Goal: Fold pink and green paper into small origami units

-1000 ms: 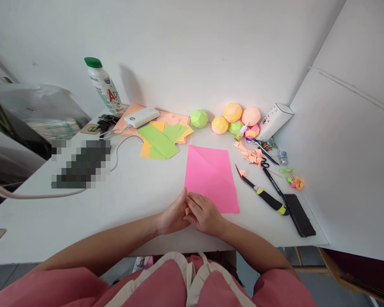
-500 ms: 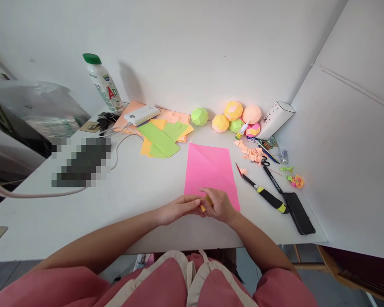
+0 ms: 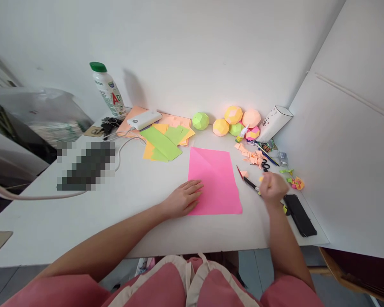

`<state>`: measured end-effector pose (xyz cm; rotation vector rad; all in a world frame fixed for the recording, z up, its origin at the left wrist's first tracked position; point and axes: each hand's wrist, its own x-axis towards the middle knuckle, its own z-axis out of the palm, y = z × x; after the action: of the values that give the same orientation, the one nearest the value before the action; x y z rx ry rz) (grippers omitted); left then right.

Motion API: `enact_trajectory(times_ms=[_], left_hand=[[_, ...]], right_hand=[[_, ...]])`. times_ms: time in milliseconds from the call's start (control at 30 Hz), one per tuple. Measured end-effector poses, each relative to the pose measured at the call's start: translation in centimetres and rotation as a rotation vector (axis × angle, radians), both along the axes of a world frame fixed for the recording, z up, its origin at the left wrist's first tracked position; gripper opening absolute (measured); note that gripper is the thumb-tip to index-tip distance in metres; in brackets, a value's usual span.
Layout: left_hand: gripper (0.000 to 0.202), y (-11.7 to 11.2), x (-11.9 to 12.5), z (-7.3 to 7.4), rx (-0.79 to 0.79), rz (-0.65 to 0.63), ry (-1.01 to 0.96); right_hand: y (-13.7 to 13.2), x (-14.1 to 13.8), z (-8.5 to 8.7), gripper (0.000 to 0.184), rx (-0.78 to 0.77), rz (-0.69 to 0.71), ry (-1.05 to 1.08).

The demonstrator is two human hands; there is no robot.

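My left hand [image 3: 186, 198] lies flat on the left edge of a bright pink sheet of paper [image 3: 216, 179], fingers together and stretched out. My right hand [image 3: 273, 187] is curled into a fist above the black and yellow utility knife [image 3: 251, 183], covering its middle. A small yellow bit [image 3: 261, 179], apparently paper, shows at the left side of this fist. I cannot tell whether the fingers grip it. Peach paper scraps [image 3: 251, 154] and black-handled scissors [image 3: 265, 165] lie just beyond the right hand.
Several faceted paper balls [image 3: 233, 115] sit along the wall. Green paper strips [image 3: 161, 143], a white power bank [image 3: 144, 120] and a bottle [image 3: 109, 91] stand or lie at back left. A black case [image 3: 300, 215] lies near the right edge. A cable [image 3: 48, 196] crosses the left side.
My hands have come apart from their grip over a small yellow piece. The right moved right, to above the knife; the left flattened onto the pink sheet.
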<state>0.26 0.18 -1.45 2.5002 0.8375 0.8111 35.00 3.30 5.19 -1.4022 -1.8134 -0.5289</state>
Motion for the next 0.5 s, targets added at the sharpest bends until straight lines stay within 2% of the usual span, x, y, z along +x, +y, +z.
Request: enact_trajectory(times_ms=[33,67,133,167,233,300,400,500], left_hand=[[0.035,0.2,0.0,-0.3,0.053,0.020,0.084],[0.037,0.3,0.0,-0.6,0.083,0.041,0.153],[0.038,0.3,0.2,-0.9,0.116,0.070,0.232],[0.037,0.2,0.3,-0.9,0.127,0.076,0.246],[0.035,0.1,0.4,-0.8,0.149,0.091,0.237],[0.032,0.1,0.4,-0.7,0.165,0.125,0.201],[0.030,0.2,0.3,-0.5,0.173,0.196,0.135],[0.030,0.6,0.1,-0.5,0.168,0.258,0.088]], right_hand=[[0.8,2.6,0.7,0.029,-0.038,-0.204,-0.068],[1.5,4.9,1.2,0.031,-0.110,-0.338,-0.128],[2.6,7.9,1.8,0.034,-0.162,-0.383,-0.157],[3.1,8.5,1.7,0.038,-0.198,-0.383,-0.173],[4.4,8.2,1.1,0.047,-0.350,-0.350,-0.125],[6.4,6.7,-0.2,0.054,-0.550,-0.295,0.067],[10.6,4.4,-2.1,0.063,-0.615,-0.298,0.145],[14.7,3.4,-3.0,0.065,-0.646,-0.329,0.223]])
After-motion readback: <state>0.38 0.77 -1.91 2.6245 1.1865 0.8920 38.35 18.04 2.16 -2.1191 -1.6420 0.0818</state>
